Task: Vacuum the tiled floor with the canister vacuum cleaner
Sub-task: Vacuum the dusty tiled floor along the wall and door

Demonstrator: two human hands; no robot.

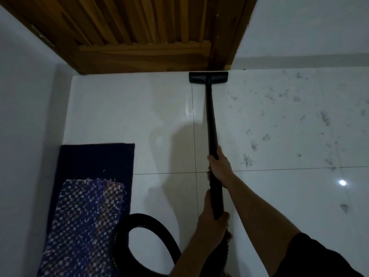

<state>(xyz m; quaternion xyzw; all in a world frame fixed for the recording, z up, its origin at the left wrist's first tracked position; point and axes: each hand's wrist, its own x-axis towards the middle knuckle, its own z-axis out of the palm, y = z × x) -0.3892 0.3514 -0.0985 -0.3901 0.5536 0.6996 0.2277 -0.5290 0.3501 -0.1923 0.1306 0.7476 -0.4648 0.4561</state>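
Glossy white tiled floor (pixel 279 196), grey dust tufts (pixel 247 159) at right. Slatted brown wooden door (pixel 139 27). Navy rectangular rug (pixel 95 160). Ribbed black hose (pixel 151 220), looped. Rigid black vacuum wand (pixel 210 116); its flat rectangular floor head (pixel 208 77) rests on tile at the door sill. Right hand (pixel 218 162), arm outstretched, grasps the wand midway; left hand (pixel 212 222) clasps its lower end.

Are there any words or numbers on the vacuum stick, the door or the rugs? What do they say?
There are no words, numbers or signs to read anywhere in the picture.
vacuum wand and floor head: plain black, no label showing.
hose: no writing shows.
wooden door: none.
patterned rug: only small checks, no letters.
dark mat: none.
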